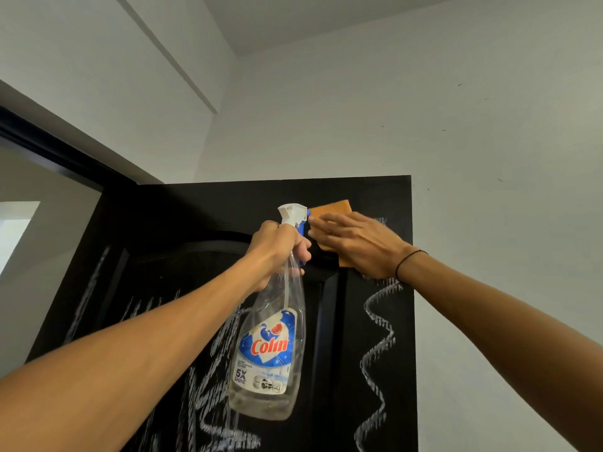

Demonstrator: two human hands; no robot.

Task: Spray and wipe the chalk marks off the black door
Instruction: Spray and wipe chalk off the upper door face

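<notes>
A left hand [277, 247] grips a spray bottle [272, 337] by its neck; just right of it, the flat-fingered right hand [355, 244] presses an orange cloth [331, 208] against the black door [359, 197], chalk marks [378, 350] below.

Looks like a home: plain white walls [391, 109], white ceiling [293, 17], black panelled door [359, 197] in an open doorway [49, 190].
</notes>
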